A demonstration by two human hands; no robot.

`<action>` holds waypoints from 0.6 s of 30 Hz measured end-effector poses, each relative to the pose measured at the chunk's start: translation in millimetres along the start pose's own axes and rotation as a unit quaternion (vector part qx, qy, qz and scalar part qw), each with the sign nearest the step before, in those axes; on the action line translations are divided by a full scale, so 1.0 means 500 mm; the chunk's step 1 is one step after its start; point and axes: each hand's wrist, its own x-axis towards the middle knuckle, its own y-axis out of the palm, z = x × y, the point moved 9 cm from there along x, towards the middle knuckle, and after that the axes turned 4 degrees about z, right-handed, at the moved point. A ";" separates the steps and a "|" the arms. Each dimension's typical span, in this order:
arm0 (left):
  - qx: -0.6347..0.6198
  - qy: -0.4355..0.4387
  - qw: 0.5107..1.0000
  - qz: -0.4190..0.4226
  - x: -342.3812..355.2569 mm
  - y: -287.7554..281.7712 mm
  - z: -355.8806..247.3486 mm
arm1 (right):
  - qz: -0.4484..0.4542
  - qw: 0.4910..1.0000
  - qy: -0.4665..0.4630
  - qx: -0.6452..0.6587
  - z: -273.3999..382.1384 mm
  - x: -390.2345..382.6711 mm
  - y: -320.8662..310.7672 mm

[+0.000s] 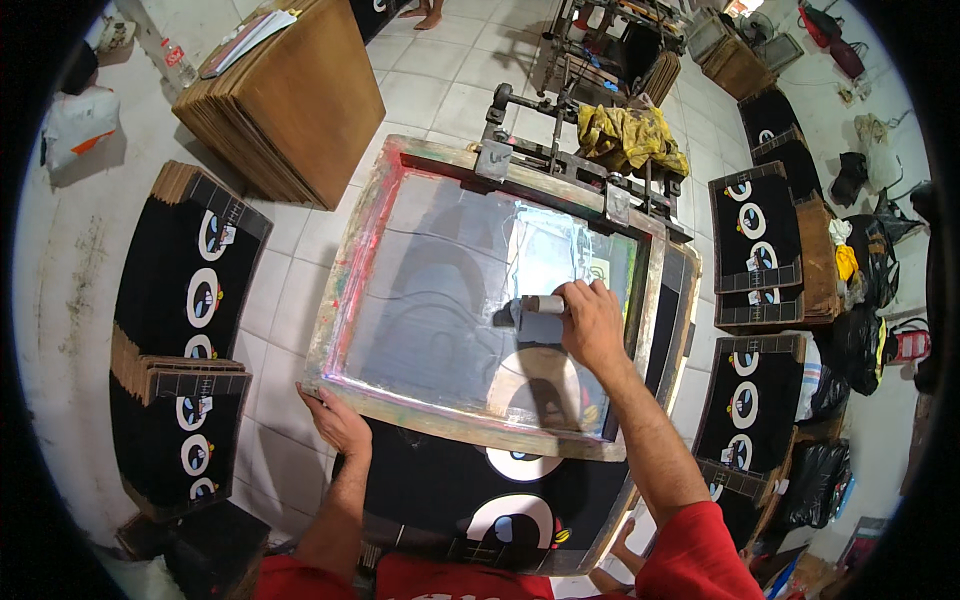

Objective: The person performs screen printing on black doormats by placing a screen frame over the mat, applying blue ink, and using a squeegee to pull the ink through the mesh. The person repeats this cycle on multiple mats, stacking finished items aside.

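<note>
A wooden-framed printing screen (pixel 470 415) with pale, see-through mesh lies tilted over black fabric (pixel 410 480) printed with large white eye shapes. My left hand (pixel 342 422) grips the frame's near left corner. Over the right half of the mesh, my right hand (pixel 592 322) is closed on a short grey tool (pixel 543 303), its far end pointing left; its exact kind is unclear. The tool and hand cast shadows on the mesh. Metal clamps (pixel 493 160) hold the screen's far edge to a dark hinge bar.
Boards with printed black fabric (pixel 160 270) stand along the left wall, and more printed panels (pixel 750 400) line the right. Brown boards (pixel 310 100) are stacked at the far left. A stained yellow cloth (pixel 632 138) hangs behind the hinge. Bags (pixel 815 490) lie by the right wall.
</note>
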 end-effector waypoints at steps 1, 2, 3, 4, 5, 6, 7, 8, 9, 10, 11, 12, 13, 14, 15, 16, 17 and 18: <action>-0.010 0.011 1.000 -0.009 -0.001 -0.004 -0.007 | 0.009 1.000 -0.007 0.009 -0.012 0.022 0.000; -0.016 0.017 1.000 -0.008 -0.002 -0.005 -0.012 | 0.020 1.000 -0.003 0.013 -0.027 0.052 0.004; -0.005 0.006 1.000 -0.002 -0.002 -0.004 -0.011 | -0.017 0.999 -0.026 0.027 -0.035 0.086 -0.007; -0.006 0.005 1.000 -0.003 -0.002 -0.005 -0.013 | -0.034 0.999 -0.001 0.013 -0.053 0.125 -0.005; -0.018 0.009 1.000 -0.007 -0.002 -0.007 -0.016 | -0.068 0.998 -0.010 -0.008 -0.062 0.163 -0.013; -0.005 0.002 1.000 -0.003 -0.001 -0.007 -0.015 | -0.078 0.996 0.013 -0.038 -0.077 0.202 -0.010; -0.002 -0.001 1.000 -0.002 -0.001 -0.006 -0.014 | -0.108 0.994 0.006 -0.013 -0.082 0.227 -0.016; -0.007 -0.002 1.000 -0.003 -0.001 -0.007 -0.014 | -0.104 0.994 0.013 -0.031 -0.088 0.249 -0.012; -0.001 0.005 1.000 -0.002 0.000 -0.006 -0.015 | -0.102 0.993 0.023 -0.048 -0.093 0.264 -0.010; -0.004 0.011 1.000 -0.004 -0.001 -0.006 -0.017 | -0.109 0.993 0.011 -0.039 -0.091 0.269 -0.012; -0.012 0.021 1.000 -0.010 -0.001 -0.009 -0.019 | -0.104 0.994 0.011 -0.033 -0.089 0.264 -0.011; -0.004 0.017 1.000 -0.007 -0.002 -0.008 -0.017 | -0.101 0.994 0.013 -0.030 -0.088 0.253 -0.013; -0.003 0.019 1.000 -0.008 -0.003 -0.008 -0.017 | -0.078 0.996 0.016 -0.037 -0.084 0.239 -0.009; -0.004 0.030 1.000 -0.008 -0.004 -0.009 -0.021 | -0.058 0.997 0.022 -0.046 -0.078 0.214 -0.004; 0.002 0.013 1.000 -0.005 -0.005 -0.008 -0.016 | -0.052 0.997 0.016 -0.052 -0.067 0.180 -0.004; 0.002 0.008 1.000 -0.002 -0.005 -0.008 -0.015 | -0.050 0.997 0.013 -0.050 -0.054 0.145 -0.005; -0.008 0.011 1.000 -0.002 -0.005 -0.008 -0.017 | -0.056 0.998 0.005 -0.035 -0.038 0.103 -0.009; 0.000 -0.001 1.000 0.003 -0.005 -0.006 -0.013 | -0.047 0.998 0.005 -0.037 -0.024 0.061 -0.006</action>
